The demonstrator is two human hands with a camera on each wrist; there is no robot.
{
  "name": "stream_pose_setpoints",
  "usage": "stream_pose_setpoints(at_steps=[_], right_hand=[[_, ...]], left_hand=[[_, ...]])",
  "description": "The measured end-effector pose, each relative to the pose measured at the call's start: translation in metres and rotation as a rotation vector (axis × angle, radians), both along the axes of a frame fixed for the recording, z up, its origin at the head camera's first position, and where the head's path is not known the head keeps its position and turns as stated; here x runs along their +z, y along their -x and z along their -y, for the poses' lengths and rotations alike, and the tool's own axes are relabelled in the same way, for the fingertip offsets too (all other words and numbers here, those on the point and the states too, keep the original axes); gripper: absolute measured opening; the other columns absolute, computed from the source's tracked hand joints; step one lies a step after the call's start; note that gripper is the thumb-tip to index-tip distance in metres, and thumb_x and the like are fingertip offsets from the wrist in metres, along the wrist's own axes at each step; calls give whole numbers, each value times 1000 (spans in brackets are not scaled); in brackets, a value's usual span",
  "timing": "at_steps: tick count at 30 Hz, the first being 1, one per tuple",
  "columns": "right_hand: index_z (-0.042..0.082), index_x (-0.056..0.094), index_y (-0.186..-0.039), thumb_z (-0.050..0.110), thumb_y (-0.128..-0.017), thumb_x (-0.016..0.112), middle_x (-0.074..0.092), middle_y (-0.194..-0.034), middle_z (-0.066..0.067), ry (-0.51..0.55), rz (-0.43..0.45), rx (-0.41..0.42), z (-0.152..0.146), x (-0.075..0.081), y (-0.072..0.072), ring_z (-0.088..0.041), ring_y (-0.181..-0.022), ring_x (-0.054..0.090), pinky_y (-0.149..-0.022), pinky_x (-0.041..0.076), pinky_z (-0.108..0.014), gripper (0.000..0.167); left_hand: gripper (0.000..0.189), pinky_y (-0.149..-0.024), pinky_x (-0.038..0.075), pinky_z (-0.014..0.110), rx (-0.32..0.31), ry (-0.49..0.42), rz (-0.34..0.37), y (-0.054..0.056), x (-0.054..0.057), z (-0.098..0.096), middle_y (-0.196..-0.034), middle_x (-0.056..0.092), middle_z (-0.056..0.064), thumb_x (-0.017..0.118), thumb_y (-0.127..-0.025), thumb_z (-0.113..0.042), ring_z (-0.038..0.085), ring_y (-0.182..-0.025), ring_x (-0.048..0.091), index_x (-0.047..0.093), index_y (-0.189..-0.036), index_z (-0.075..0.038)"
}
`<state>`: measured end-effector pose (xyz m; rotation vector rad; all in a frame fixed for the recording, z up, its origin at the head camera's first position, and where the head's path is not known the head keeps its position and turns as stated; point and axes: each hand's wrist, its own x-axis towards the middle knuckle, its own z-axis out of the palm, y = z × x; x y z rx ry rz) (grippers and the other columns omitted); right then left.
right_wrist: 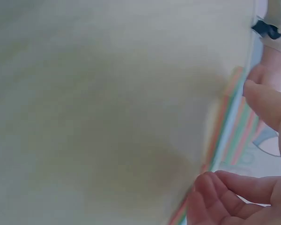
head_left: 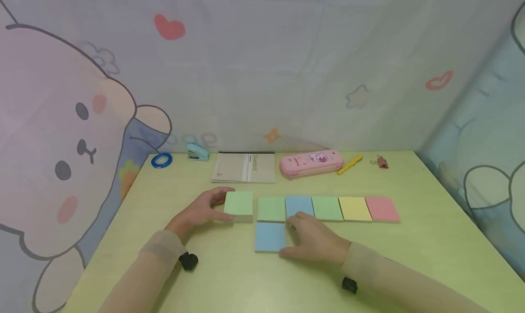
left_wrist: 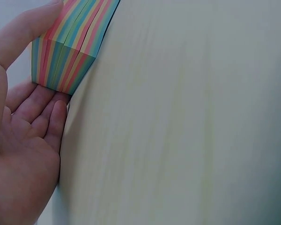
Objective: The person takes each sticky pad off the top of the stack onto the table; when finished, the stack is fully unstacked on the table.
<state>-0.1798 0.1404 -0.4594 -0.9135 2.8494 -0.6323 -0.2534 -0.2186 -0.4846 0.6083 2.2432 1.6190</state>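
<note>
On a pale yellow-green wooden tabletop (head_left: 311, 281) lies the pink oblong pencil case (head_left: 301, 165), its lid down and its contents hidden; a white cartoon figure decorates the lid, beside lettering too small to read. Left of the case is a beige paper notebook (head_left: 231, 166) with a black top edge, printed "Gambit"; its finer print cannot be made out. Farther left of the case are a light-blue plastic stapler (head_left: 198, 152) and a blue ring-shaped roll (head_left: 162, 160). Just right of it lies a yellow pen (head_left: 349, 165), then a dark red binder clip (head_left: 381, 161). In front and to the left of the case, the person's left hand (head_left: 207, 207) holds a thick square green-topped paper stack (head_left: 239, 203), thumb and fingers around its side; its sides show pink, yellow, blue and green stripes. In front of the case runs a row of square paper pads: green (head_left: 271, 209), blue (head_left: 298, 203), green (head_left: 326, 208), yellow (head_left: 355, 209) and pink (head_left: 383, 209). Nearer the person, front-left of the case, a separate square light-blue pad (head_left: 270, 238) lies below the first green one. The right hand's (head_left: 316, 240) grip is wide, thumb and fingers apart at that pad's right side; whether they pinch it cannot be told.
</note>
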Motion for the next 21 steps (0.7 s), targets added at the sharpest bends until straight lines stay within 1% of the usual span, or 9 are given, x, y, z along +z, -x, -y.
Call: stream_pose_setpoints(at_steps=[4, 7, 9, 11, 14, 18, 21], right_hand=[[-1, 65, -132, 53, -88, 81, 67, -118, -8, 87, 5, -3, 4, 16, 4, -21, -107, 63, -96, 56, -42, 71], [0, 62, -137, 49, -92, 79, 65, -126, -12, 164, -8, 34, 14, 28, 14, -28, -115, 62, -100, 53, -45, 68], [0, 60, -140, 46, -93, 79, 63, -133, -13, 188, -24, 64, 24, 33, 22, -29, -123, 60, -105, 51, -46, 69], [0, 58, -143, 46, -93, 79, 61, -139, -13, 185, -38, 91, 36, 36, 32, -29, -129, 57, -110, 49, -45, 71], [-1, 54, -147, 48, -93, 78, 57, -145, -13, 148, -47, 124, 53, 38, 44, -29, -135, 54, -115, 45, -45, 77], [-2, 48, -153, 51, -92, 79, 53, -150, -15, 99, -22, 142, 73, 35, 57, -29, -137, 52, -117, 44, -44, 87], [-2, 44, -155, 53, -90, 80, 53, -151, -15, 75, -2, 141, 84, 29, 67, -28, -137, 52, -117, 44, -42, 93]], left_hand=[[84, -123, 32, 57, -3, 8, -1, 1, -1, 0, -150, 56, 22, 87, -85, -5, 42, -143, 48, 43, -156, 2], [85, -123, 31, 58, 3, 10, -12, 2, -2, 1, -150, 56, 22, 87, -85, -6, 42, -143, 48, 41, -156, 3], [85, -123, 31, 58, 7, 5, -13, 3, -3, 2, -149, 56, 23, 87, -85, -6, 42, -142, 49, 41, -156, 3], [84, -123, 31, 59, 8, -1, -15, 3, -3, 2, -148, 57, 22, 88, -85, -6, 42, -141, 50, 43, -155, 2], [84, -123, 32, 58, 1, -6, -14, 3, -5, 3, -148, 58, 21, 89, -83, -6, 41, -140, 52, 44, -154, -1], [83, -123, 32, 59, -18, -9, -26, 2, -6, 4, -149, 58, 20, 89, -84, -8, 41, -141, 51, 45, -154, -1], [83, -124, 30, 58, -23, -12, -28, 2, -4, 2, -150, 57, 20, 88, -85, -8, 42, -144, 48, 45, -154, -2]])
